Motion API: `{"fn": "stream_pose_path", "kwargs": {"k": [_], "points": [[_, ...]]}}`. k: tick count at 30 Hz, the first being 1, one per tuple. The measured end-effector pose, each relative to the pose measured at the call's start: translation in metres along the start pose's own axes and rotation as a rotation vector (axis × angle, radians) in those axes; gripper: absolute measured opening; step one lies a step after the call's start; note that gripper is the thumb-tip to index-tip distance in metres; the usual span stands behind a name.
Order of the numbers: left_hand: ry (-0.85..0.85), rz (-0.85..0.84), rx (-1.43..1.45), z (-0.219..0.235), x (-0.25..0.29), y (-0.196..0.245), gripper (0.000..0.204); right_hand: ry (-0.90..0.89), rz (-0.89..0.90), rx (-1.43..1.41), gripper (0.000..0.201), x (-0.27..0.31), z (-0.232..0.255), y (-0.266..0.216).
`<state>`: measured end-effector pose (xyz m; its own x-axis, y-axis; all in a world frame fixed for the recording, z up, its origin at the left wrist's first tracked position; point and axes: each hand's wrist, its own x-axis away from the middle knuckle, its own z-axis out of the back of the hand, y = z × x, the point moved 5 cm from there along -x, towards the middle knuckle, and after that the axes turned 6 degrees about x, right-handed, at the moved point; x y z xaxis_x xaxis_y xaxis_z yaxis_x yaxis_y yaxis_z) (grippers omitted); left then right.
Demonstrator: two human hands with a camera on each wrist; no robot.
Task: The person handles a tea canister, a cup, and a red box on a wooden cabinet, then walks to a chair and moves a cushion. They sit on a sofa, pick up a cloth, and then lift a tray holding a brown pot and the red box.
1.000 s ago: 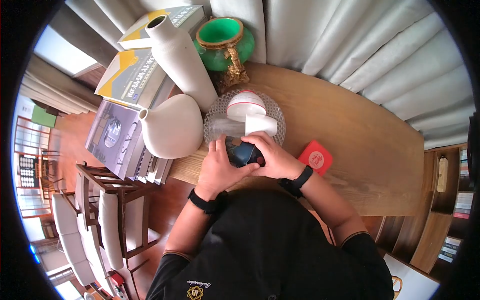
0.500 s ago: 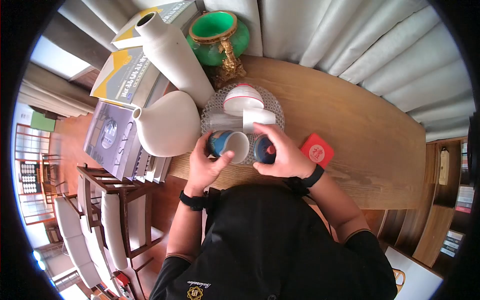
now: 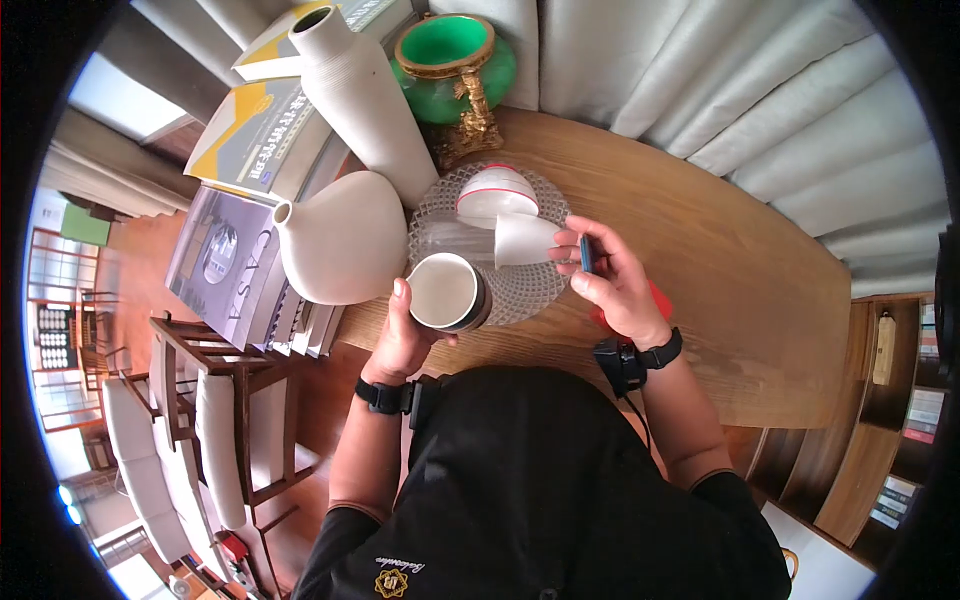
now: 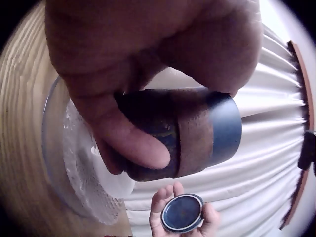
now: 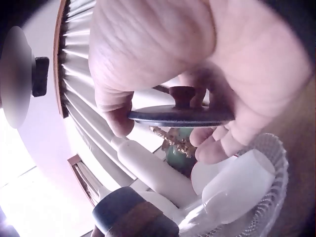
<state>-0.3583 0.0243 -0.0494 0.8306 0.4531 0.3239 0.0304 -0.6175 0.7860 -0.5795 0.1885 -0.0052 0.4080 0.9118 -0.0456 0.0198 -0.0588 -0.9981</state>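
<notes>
My left hand [image 3: 400, 340] grips a ceramic cup [image 4: 195, 133] with a dark blue and brown outside. Its pale inside and round mouth face up in the head view. In my right hand [image 3: 622, 285] is the cup's round dark blue lid [image 5: 180, 117], pinched at its edge, with a small brown knob [image 5: 182, 94]. Cup and lid are apart. Between the hands, a patterned glass plate [image 3: 540, 292] bears a white cup [image 3: 524, 240] lying on its side, an upturned red-rimmed white bowl [image 3: 497, 196] and a clear glass [image 3: 453, 240].
A red box [image 3: 660, 300] lies partly hidden behind my right hand. To the left stand a round white vase [image 3: 345, 240], a tall white vase [image 3: 370, 110] and stacked books [image 3: 225, 260]. A green and gold pot [image 3: 455, 80] stands at the back, near grey curtains [image 3: 720, 120].
The lid has come off the cup. My right hand has moved right with it and turned it on edge, while my left hand has tipped the cup's mouth upward.
</notes>
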Motion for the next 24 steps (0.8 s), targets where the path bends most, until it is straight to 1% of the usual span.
{"fn": "stream_pose_path", "kwargs": {"k": [2, 4, 6, 7, 9, 10, 12, 13, 14, 16, 17, 18, 19, 20, 22, 23, 24], "points": [[0.027, 0.018, 0.056, -0.002, 0.0, 0.002, 0.083, 0.018, -0.011, -0.089, 0.057, -0.001, 0.001, -0.001], [0.051, 0.037, 0.113, -0.005, 0.001, 0.006, 0.084, 0.014, -0.001, -0.114, 0.055, -0.002, -0.001, -0.005], [0.045, 0.12, 0.106, -0.008, 0.002, 0.006, 0.086, -0.017, -0.082, -0.414, 0.055, -0.002, 0.0, -0.002], [0.045, 0.119, 0.108, -0.009, 0.003, 0.007, 0.086, -0.018, -0.083, -0.412, 0.055, -0.002, -0.001, -0.004], [0.058, 0.189, 0.055, -0.01, 0.005, 0.006, 0.087, -0.045, -0.107, -0.449, 0.051, -0.002, -0.006, -0.011], [0.055, 0.191, 0.057, -0.011, 0.006, 0.006, 0.087, -0.042, -0.108, -0.447, 0.051, -0.001, -0.008, -0.015], [0.0, 0.205, -0.012, -0.016, 0.007, 0.006, 0.088, -0.039, -0.125, -0.068, 0.048, 0.001, -0.014, -0.022], [-0.091, 0.165, -0.037, -0.017, 0.008, 0.007, 0.084, -0.017, -0.049, 0.072, 0.048, -0.001, -0.018, -0.022], [-0.099, 0.169, -0.035, -0.019, 0.008, 0.005, 0.084, -0.042, -0.123, 0.16, 0.05, 0.001, -0.018, -0.023], [-0.156, -0.01, -0.27, -0.027, 0.008, 0.013, 0.08, -0.014, -0.14, 0.2, 0.044, 0.001, -0.025, -0.033], [-0.178, -0.067, -0.324, -0.03, 0.009, 0.02, 0.074, -0.009, -0.14, 0.205, 0.044, 0.0, -0.029, -0.037], [-0.183, -0.068, -0.32, -0.032, 0.01, 0.021, 0.074, 0.0, -0.023, 0.321, 0.038, -0.003, -0.034, -0.047], [-0.183, -0.091, -0.401, -0.033, 0.012, 0.021, 0.072, 0.007, 0.095, 0.435, 0.033, -0.004, -0.039, -0.056], [-0.181, -0.113, -0.482, -0.036, 0.014, 0.023, 0.07, 0.007, 0.093, 0.439, 0.033, -0.006, -0.043, -0.06], [-0.171, -0.142, -0.514, -0.043, 0.017, 0.031, 0.068, 0.005, 0.328, 0.663, 0.024, -0.007, -0.054, -0.078], [-0.181, -0.144, -0.548, -0.046, 0.019, 0.033, 0.068, 0.026, 0.291, 0.675, 0.019, -0.005, -0.059, -0.079], [-0.191, -0.143, -0.581, -0.047, 0.02, 0.033, 0.067, 0.025, 0.289, 0.676, 0.019, -0.003, -0.062, -0.079]]}}
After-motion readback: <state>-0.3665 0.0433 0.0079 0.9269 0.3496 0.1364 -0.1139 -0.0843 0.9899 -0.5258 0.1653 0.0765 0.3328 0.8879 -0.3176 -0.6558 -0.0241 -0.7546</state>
